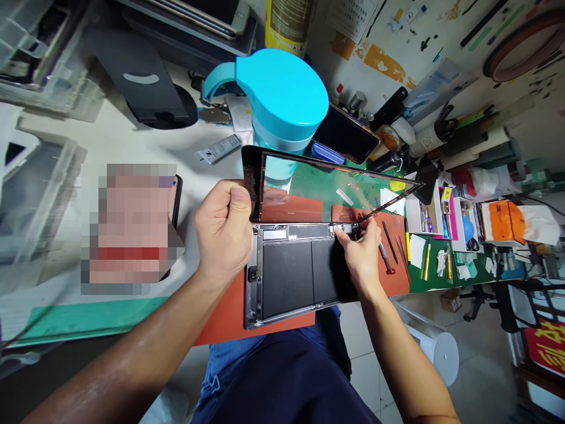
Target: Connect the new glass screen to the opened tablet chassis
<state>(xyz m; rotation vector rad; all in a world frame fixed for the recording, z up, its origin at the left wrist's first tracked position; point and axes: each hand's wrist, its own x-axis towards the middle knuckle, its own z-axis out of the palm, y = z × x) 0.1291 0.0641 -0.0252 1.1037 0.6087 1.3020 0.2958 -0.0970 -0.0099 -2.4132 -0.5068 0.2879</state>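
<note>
An opened tablet body [289,274] with two black battery cells lies over an orange-red mat [220,318]. Its glass front panel [309,185], see-through with a black border, stands raised and tilted along the body's far edge. My left hand [225,229] is closed around the panel's left end, thumb on top, beside the tablet's corner. At the right end of the body, my right hand [359,244] is pinched by the far edge, where panel and body meet; its fingertips are partly hidden. A red-ended screwdriver [386,259] lies right of my right hand.
Behind the panel stands a blue-lidded jug [286,88], with a dark phone [346,132] leaning beside it. A black stand [152,82] is at the back left. Tweezers and small tools lie right of the mat, near white boxes [424,206]. A blurred patch covers something at left.
</note>
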